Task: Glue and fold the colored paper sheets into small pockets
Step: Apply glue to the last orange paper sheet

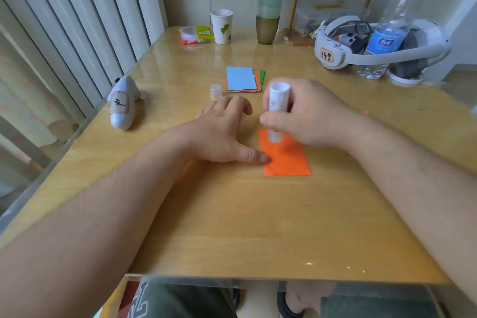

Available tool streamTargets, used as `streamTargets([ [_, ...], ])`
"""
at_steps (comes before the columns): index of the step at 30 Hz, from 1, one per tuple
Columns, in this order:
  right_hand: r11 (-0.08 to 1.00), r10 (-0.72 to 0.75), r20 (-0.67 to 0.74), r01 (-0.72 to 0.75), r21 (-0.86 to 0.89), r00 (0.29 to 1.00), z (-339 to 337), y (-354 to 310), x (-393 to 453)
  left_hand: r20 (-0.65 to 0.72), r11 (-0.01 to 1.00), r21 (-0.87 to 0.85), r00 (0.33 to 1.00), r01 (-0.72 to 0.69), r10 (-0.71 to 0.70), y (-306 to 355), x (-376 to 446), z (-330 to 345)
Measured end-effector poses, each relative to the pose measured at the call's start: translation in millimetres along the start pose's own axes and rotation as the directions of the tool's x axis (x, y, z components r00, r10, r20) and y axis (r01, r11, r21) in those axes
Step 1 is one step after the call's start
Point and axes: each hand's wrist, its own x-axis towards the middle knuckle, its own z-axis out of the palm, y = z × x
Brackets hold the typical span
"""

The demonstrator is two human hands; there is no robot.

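Right hand [307, 116] around glue stick [277, 111]

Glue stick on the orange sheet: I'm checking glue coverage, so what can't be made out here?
- Head view: glue stick tip, hidden by its own body where it meets the orange sheet.
- Any glue film on the sheet: too faint to tell.
- The sheet's far edge: covered by the right hand.
- Stack of sheets: the count, since lower ones barely show.

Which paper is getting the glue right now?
The single orange sheet lying nearest the person. The right hand holds the glue stick down on it while the left hand presses its edge. The other sheets sit stacked farther back, untouched.
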Motion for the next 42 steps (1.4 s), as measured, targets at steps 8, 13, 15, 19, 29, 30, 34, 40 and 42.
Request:
streamTargets([
  [8, 0.999, 0.032, 0.026, -0.033, 0.039, 0.999, 30.8, 16.4, 4.4, -0.022, 0.997, 0.074, 1.000, 0.023, -0.022, 1.4, 2.2, 5.2],
  [13, 0.999, 0.035, 0.042, -0.036, 0.028, 0.999, 34.4, 18.3, 6.4, -0.028, 0.997, 0.080, 0.999, 0.019, -0.016, 2.7, 1.9, 5.1],
  [15, 0.999, 0.042, 0.030, -0.043, 0.034, 0.999, 35.7, 19.8, 9.0, -0.035, 0.997, 0.077, 0.999, 0.016, -0.013, 2.5, 2.0, 6.0],
  [19, 0.997, 0.063, 0.004, -0.063, 0.039, 0.998, 36.3, 23.5, 14.8, -0.015, 0.998, 0.061, 1.000, 0.027, -0.026, 1.0, 1.7, 5.8],
  [29, 0.991, 0.132, -0.093, -0.134, -0.013, 0.987, 40.7, 27.5, 27.8, -0.016, 0.999, 0.037, 1.000, 0.023, -0.022, 1.1, 1.0, 4.9],
  [30, 0.990, 0.138, -0.106, -0.141, -0.021, 0.985, 40.7, 28.4, 28.8, -0.016, 0.999, 0.039, 1.000, 0.024, -0.024, 1.2, 0.9, 4.9],
  [34, 0.988, 0.154, -0.229, -0.152, 0.028, 0.961, 34.4, 28.5, 27.6, -0.013, 1.000, 0.030, 1.000, 0.004, -0.003, 1.6, 0.0, 3.6],
  [40, 0.987, 0.161, -0.133, -0.158, 0.026, 0.978, 38.2, 25.1, 17.2, -0.010, 0.955, -0.296, 1.000, 0.015, -0.019, -12.7, 2.4, -6.4],
  [42, 0.990, 0.143, -0.094, -0.143, 0.004, 0.985, 40.6, 22.3, 12.5, -0.037, 0.953, -0.302, 0.999, 0.009, -0.021, -13.4, 3.6, -6.7],
])
